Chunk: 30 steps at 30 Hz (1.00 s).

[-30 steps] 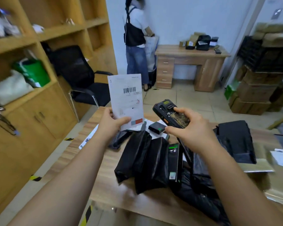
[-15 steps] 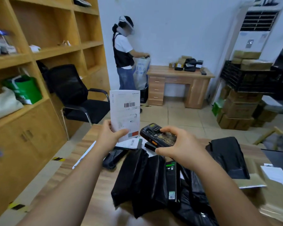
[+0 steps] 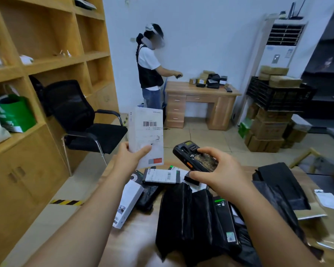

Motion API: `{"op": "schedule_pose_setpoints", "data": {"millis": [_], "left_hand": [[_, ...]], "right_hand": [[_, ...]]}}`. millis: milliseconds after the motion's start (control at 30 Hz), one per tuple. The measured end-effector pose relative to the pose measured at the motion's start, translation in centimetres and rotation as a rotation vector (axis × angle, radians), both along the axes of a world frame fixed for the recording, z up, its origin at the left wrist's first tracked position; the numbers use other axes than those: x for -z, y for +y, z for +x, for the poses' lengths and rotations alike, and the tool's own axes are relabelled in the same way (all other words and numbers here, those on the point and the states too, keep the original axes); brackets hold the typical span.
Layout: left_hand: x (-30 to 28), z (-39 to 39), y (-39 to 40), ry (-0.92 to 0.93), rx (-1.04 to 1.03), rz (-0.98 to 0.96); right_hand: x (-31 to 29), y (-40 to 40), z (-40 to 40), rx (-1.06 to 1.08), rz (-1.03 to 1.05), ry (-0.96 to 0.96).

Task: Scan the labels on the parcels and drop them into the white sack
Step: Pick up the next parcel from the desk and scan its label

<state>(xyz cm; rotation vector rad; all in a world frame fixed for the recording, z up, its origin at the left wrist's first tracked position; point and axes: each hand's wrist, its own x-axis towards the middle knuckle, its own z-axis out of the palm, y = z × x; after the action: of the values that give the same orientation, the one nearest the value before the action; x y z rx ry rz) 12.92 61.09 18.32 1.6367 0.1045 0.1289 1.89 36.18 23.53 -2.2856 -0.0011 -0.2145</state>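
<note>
Mid-scan: left hand [image 3: 130,160] grip holds white parcel [image 3: 146,132], right hand [image 3: 218,172] grips scanner [image 3: 195,156]; pile of parcels [image 3: 191,214] below grips unscanned, sack unseen.

Two bare forearms and hands [image 3: 132,160], no sleeves.
</note>
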Motion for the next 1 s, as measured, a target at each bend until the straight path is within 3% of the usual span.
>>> {"op": "schedule_pose_setpoints", "data": {"millis": [200,433,633,800,1000], "left_hand": [[0.9,1.4,-3.6,0.071,0.356,0.070],[3.8,-2.9,-15.8,0.111,0.812,0.061],[3.4,-11.6,-27.9,0.136,1.191,0.058],[1.7,-20.7,-37.5,0.128,1.316,0.024],[2.1,-33.0,-48.2,0.179,1.538,0.096]], "right_hand": [[2.4,-2.2,-2.8,0.291,-0.026,-0.070],[6.0,-9.4,-13.0,0.674,-0.107,0.008],[6.0,-14.8,-25.0,1.005,-0.106,-0.055],[5.5,-19.4,-35.6,1.284,-0.067,-0.137],[6.4,-24.9,-48.6,1.521,-0.033,-0.076]]}}
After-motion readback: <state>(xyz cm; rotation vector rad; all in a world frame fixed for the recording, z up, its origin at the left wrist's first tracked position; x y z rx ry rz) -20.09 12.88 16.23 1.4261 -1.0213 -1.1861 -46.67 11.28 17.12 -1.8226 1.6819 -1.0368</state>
